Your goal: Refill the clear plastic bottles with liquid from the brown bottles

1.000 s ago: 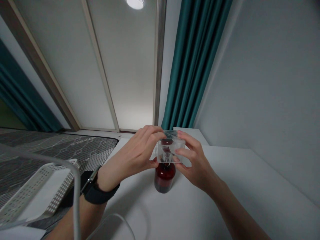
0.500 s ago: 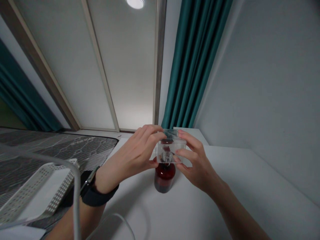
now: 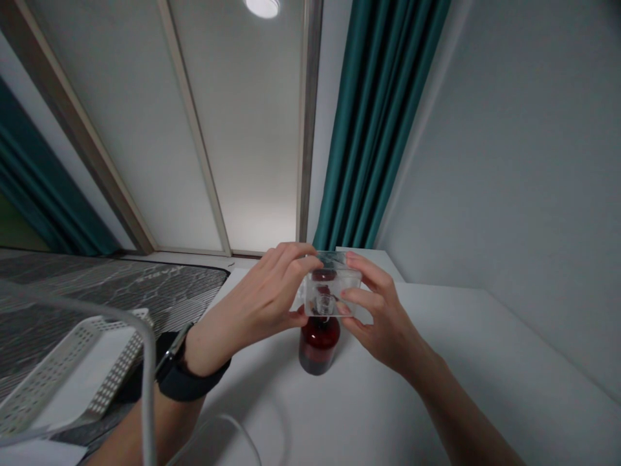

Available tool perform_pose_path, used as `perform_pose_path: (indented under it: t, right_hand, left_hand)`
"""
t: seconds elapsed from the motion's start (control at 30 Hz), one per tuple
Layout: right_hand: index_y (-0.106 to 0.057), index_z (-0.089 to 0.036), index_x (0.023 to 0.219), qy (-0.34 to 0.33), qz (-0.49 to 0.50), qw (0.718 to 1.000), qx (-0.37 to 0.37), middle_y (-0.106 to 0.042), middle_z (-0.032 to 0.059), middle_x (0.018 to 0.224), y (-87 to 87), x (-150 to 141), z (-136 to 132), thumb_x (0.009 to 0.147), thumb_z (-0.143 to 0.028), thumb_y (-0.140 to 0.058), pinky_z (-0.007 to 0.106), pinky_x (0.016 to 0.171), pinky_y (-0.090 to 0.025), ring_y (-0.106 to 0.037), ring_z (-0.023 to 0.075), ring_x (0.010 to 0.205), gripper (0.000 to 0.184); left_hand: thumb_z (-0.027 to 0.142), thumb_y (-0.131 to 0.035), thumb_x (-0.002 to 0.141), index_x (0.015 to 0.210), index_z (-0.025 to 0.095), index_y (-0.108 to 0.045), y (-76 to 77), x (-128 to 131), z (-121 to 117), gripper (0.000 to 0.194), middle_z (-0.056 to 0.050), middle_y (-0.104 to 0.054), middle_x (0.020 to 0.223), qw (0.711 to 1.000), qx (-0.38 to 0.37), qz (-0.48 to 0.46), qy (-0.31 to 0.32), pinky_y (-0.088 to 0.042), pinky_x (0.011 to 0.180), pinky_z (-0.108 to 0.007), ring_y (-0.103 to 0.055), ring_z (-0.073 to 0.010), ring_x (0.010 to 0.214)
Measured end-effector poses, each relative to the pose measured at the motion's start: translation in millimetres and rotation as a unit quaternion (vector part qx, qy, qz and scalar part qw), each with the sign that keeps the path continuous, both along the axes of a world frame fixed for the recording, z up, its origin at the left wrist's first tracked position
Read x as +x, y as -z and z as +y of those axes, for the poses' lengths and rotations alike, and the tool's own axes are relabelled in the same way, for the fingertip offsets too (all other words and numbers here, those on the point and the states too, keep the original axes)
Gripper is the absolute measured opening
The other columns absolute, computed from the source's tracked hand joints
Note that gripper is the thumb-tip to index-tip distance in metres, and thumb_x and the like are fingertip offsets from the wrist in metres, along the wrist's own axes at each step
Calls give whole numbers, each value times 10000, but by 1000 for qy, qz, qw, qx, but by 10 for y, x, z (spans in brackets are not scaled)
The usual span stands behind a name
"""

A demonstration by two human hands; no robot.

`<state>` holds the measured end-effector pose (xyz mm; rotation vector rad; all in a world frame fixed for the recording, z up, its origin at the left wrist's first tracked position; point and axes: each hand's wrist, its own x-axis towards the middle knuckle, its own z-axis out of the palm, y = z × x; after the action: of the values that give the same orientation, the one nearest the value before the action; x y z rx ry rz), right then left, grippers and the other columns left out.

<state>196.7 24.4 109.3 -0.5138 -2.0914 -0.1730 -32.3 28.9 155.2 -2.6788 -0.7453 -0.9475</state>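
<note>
A clear plastic block-shaped cap (image 3: 331, 291) sits over the top of a dark red bottle (image 3: 318, 348) that stands on a white table (image 3: 388, 401). My left hand (image 3: 257, 304), with a black watch on its wrist, pinches the cap's left side with fingers closed on it. From the right, my right hand (image 3: 381, 314) grips the cap's other side with thumb and fingers. The bottle's neck shows faintly through the clear plastic.
A white perforated basket (image 3: 72, 375) with a grey wire handle (image 3: 145, 362) is at the lower left. A dark patterned mat (image 3: 121, 288) lies to the left. Teal curtains (image 3: 373, 123) hang behind, and a grey wall rises along the table's right side.
Both hands and the clear cap have risen very slightly above the bottle; otherwise little has moved.
</note>
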Motion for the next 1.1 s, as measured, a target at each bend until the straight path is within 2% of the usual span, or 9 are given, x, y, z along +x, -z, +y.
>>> perform_pose_path:
  t: [0.33, 0.47, 0.73, 0.93, 1.1]
  right_hand:
    - [-424, -273, 1212, 20, -26, 998, -56, -381, 121, 1425, 0, 23, -5, 826, 12, -533, 508, 1066, -484, -387, 278, 1404, 492]
    - [-432, -268, 1214, 22, -37, 994, -100, -377, 126, 1438, 9, 57, -4, 822, -18, -563, 524, 1104, -439, -398, 283, 1397, 483]
    - [-445, -254, 1256, 15, 3, 986, -167, -419, 135, 1408, 81, 41, 62, 828, -98, -612, 530, 1124, -394, -424, 279, 1372, 486]
    - [-493, -259, 1273, -1, 90, 958, -273, -462, 116, 1372, 180, -27, 161, 832, -157, -628, 443, 996, -514, -489, 251, 1293, 472]
    - [-514, -226, 1268, -32, 172, 920, -352, -581, 108, 1244, 225, -83, 206, 869, -249, -611, 365, 866, -568, -628, 210, 1070, 412]
  left_hand:
    - [109, -662, 772, 1268, 184, -385, 14, 7, 7, 573, -138, -530, 1254, 999, -40, 13, -8, -488, 984, -483, -518, -306, 1166]
    - [124, -673, 757, 1266, 171, -395, 35, 4, 27, 582, -136, -541, 1246, 998, -60, 26, -13, -488, 988, -465, -525, -304, 1162]
    - [204, -669, 753, 1392, 179, -331, 200, -18, 206, 723, -155, -536, 1328, 993, -116, -3, 0, -481, 1024, -506, -548, -319, 1209]
    - [195, -596, 862, 1475, 236, -283, 269, -65, 258, 690, -146, -458, 1455, 982, -184, -25, 17, -465, 1071, -512, -475, -293, 1329]
    - [173, -673, 788, 1511, 233, -239, 305, -117, 180, 845, -157, -308, 1543, 983, -183, -28, 15, -334, 1177, -539, -315, -313, 1442]
